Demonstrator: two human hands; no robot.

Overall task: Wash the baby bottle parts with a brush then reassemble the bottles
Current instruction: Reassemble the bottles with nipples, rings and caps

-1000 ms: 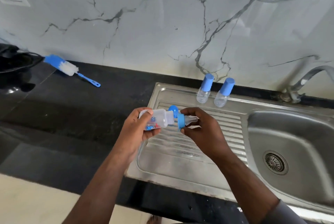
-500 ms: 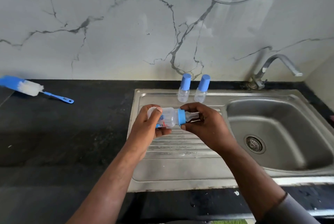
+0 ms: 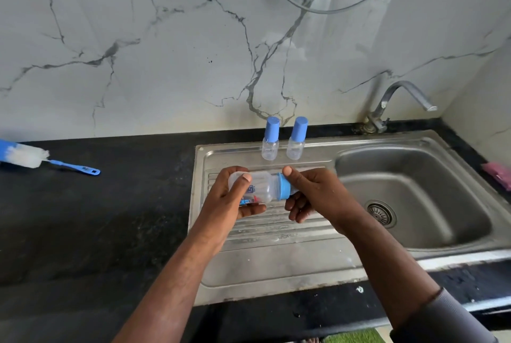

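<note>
The left hand grips the base end of a clear baby bottle, thumb on top and fingers curled underneath. The bottle lies sideways between the two hands, see-through plastic with blue and red print on its wall. The right hand closes around its neck end, thumb on the blue screw ring; the teat is hidden in that palm. Under both hands is the ribbed steel drainboard. Just beyond the hands stand two small clear bottles with tall blue caps, side by side. Far off to the left of the left hand, a blue-handled brush with white bristles lies on the black counter.
</note>
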